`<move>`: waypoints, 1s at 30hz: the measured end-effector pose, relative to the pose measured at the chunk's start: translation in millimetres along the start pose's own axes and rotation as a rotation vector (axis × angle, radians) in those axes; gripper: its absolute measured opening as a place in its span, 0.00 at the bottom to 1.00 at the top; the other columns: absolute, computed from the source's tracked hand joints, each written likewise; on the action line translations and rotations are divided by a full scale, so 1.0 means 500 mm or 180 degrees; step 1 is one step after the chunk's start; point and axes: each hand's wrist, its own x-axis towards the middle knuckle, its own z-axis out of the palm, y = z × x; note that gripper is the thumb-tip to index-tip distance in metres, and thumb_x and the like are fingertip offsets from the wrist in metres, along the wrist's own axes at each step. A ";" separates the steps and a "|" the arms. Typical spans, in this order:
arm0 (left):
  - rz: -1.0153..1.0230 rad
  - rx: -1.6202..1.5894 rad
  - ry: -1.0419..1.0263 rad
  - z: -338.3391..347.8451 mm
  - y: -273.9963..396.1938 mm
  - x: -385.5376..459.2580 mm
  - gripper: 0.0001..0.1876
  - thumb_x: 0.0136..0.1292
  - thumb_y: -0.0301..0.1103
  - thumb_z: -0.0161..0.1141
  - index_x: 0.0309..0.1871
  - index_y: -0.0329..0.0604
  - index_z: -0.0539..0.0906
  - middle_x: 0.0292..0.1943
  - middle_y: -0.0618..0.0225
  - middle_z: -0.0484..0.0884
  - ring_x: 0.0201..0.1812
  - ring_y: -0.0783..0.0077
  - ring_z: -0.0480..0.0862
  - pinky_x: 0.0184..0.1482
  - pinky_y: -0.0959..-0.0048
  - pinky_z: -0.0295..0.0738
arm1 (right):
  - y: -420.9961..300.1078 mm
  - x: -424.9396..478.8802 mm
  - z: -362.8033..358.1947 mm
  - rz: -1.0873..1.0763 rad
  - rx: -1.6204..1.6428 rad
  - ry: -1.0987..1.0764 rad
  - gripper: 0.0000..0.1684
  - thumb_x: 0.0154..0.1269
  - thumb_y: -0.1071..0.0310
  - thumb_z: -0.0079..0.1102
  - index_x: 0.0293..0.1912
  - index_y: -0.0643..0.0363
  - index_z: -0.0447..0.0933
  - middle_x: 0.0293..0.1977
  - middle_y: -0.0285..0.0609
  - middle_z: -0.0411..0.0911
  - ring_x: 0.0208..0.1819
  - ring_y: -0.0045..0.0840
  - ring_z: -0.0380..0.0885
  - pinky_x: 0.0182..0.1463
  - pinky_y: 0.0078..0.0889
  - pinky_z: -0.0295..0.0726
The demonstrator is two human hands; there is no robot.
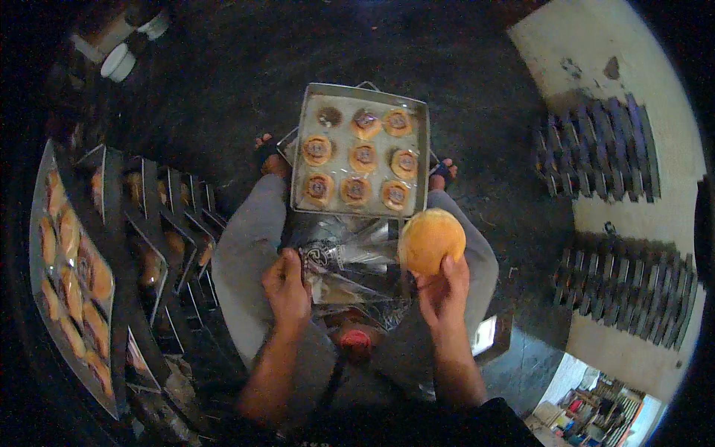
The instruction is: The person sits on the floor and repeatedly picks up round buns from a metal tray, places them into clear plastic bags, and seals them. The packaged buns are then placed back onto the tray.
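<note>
My left hand (287,290) pinches the edge of a clear plastic bag (324,257) that bears a dark printed logo. More clear plastic lies spread over my lap between the hands. In my right hand (447,293) is a round golden-brown bun (433,237), held up by its lower side, just past the near right corner of a square metal baking tray (346,96). Several buns (363,156) sit in rows on that tray, with shiny clear wrapping and dark print on top. A dark round patch (329,116) marks the tray's far left corner.
At my left a rack holds several tilted metal trays (114,357), the nearest bearing several wrapped breads (70,234). A red round object (355,339) is low between my legs. White containers (118,62) stand far left. Dark slatted rows (600,148) line the pale right side.
</note>
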 end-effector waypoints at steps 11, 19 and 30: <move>0.0146 0.0262 -0.2756 0.038 0.029 -0.255 0.38 0.66 0.37 0.65 0.75 0.40 0.58 0.71 0.58 0.65 0.71 0.64 0.65 0.68 0.63 0.64 | -0.115 -0.304 -0.069 -0.2649 -0.4093 -0.1313 0.26 0.59 0.71 0.65 0.59 0.57 0.77 0.59 0.49 0.79 0.64 0.36 0.76 0.71 0.50 0.66; 0.0414 -0.0890 -0.3551 0.100 0.048 -0.355 0.55 0.52 0.38 0.73 0.78 0.36 0.49 0.77 0.52 0.55 0.78 0.55 0.56 0.77 0.60 0.51 | -0.037 -0.333 -0.043 -0.3300 -0.3629 -0.0918 0.32 0.44 0.82 0.65 0.55 0.64 0.80 0.58 0.55 0.78 0.68 0.50 0.70 0.74 0.67 0.54; 0.0056 -0.0606 -0.3249 0.062 0.053 -0.357 0.46 0.59 0.40 0.62 0.78 0.40 0.50 0.75 0.47 0.58 0.76 0.50 0.60 0.75 0.55 0.57 | -0.005 -0.306 -0.027 -0.3434 -0.3716 -0.0946 0.34 0.51 0.75 0.66 0.61 0.62 0.76 0.62 0.55 0.75 0.70 0.51 0.67 0.76 0.67 0.46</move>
